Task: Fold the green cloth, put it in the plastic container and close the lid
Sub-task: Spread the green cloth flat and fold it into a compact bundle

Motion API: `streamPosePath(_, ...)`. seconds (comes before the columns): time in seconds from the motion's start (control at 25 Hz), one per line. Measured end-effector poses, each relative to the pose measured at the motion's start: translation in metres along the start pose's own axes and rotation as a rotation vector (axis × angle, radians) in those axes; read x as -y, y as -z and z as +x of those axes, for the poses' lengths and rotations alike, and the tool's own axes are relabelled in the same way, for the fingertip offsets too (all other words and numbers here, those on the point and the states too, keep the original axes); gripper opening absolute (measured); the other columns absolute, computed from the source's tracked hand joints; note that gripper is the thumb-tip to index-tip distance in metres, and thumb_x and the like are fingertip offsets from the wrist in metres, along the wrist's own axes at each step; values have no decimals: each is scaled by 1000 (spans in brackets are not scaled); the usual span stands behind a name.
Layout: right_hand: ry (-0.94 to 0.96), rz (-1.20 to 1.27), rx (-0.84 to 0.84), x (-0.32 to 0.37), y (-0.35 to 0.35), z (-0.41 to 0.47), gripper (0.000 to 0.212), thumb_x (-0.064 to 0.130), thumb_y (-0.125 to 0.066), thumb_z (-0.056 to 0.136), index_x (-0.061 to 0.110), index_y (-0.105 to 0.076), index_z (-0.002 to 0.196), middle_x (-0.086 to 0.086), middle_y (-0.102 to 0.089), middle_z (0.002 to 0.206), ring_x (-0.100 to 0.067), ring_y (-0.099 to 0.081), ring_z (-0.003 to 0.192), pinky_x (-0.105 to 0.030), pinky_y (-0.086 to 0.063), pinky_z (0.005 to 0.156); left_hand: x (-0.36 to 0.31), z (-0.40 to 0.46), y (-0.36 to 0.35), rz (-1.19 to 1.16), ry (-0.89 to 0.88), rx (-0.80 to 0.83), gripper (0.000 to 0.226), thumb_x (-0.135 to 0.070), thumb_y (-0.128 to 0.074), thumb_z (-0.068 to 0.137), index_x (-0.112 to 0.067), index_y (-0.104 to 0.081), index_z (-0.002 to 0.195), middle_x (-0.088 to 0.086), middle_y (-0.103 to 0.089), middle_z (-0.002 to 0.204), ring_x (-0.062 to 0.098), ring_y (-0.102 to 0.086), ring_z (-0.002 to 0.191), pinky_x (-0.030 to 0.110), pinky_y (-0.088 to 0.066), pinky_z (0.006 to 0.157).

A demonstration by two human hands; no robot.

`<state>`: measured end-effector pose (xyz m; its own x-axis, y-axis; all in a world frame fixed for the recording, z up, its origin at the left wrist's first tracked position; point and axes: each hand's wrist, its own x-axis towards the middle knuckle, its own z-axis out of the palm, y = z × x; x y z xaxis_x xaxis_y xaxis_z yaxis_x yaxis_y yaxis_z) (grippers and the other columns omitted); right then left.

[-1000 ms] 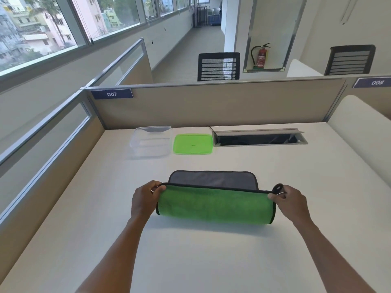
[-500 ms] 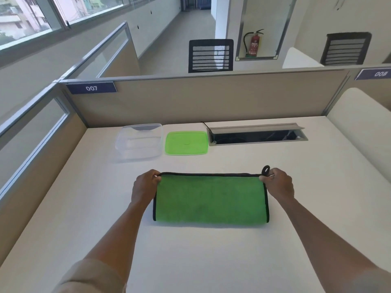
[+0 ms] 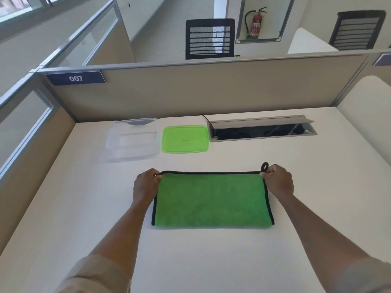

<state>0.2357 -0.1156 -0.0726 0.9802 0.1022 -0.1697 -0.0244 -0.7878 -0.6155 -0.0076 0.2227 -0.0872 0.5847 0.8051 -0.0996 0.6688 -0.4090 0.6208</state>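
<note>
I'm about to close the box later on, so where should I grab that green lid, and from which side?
Take the green lid by its near edge or right edge, coming from the right hand's side. It lies flat on the desk, so a grip must pinch its thin raised rim. Its left edge sits close beside the plastic container, leaving little finger room there.

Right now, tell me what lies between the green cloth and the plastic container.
Nothing: in the head view, only bare desk separates the green cloth from the plastic container.

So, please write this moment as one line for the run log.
cloth: folded, flat on desk | hands: left, right pinch far corners | container: open | lid: beside it
</note>
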Motion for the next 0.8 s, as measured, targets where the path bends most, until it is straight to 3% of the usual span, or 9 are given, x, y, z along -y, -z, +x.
streamPosePath(0.2,-20,-3,30,-7,-12,6,9,23,-68,83,20,-61,90,-1,-70,92,-24,-61,78,-32,-46,68,3,-2,-5,68,13,-24,9,-24,-61,89,-26,-70,90,-5,-70,89,19,-59,80,30,-42,67)
streamPosePath(0.32,-46,2,43,-10,-11,5,28,19,-63,85,17,-57,112,-5,-67,111,-28,-62,94,-34,-45,75,6,-1,-4,84,47,12,11,-27,-59,90,-27,-69,89,-4,-71,92,22,-62,86,32,-45,70)
streamPosePath(0.4,34,-23,-24,-4,-11,-6,32,14,-62,86,15,-55,116,-8,-65,118,-29,-61,104,-38,-48,80,5,-1,-4,94,58,29,12,-31,-58,90,-27,-69,86,-5,-70,90,23,-62,83,31,-44,68)
streamPosePath(0.52,237,-84,-98,22,-26,-45,31,6,-60,84,15,-58,113,-5,-64,111,-28,-58,101,-41,-51,80,-2,-1,-4,141,85,57,22,-41,-59,86,-25,-66,74,-5,-67,77,22,-57,70,30,-44,62)
streamPosePath(0.6,391,-50,9,48,-48,-87,26,7,-62,84,14,-61,109,-2,-65,103,-23,-59,93,-37,-51,76,-7,-1,-5,183,105,78,25,-48,-62,83,-25,-65,73,-4,-65,73,22,-56,69,29,-42,61)
streamPosePath(0.72,563,-27,299,84,-86,-154,15,21,-65,84,18,-61,98,4,-63,89,-15,-57,79,-31,-47,68,-14,0,-5,244,121,106,37,-51,-67,79,-17,-60,66,0,-63,67,23,-57,64,28,-40,56)
streamPosePath(0.8,644,-72,458,101,-109,-189,23,33,-66,82,20,-59,100,5,-61,92,-15,-56,79,-30,-45,69,-17,2,-6,291,142,144,41,-50,-71,76,-14,-55,65,4,-62,72,26,-57,67,29,-40,58)
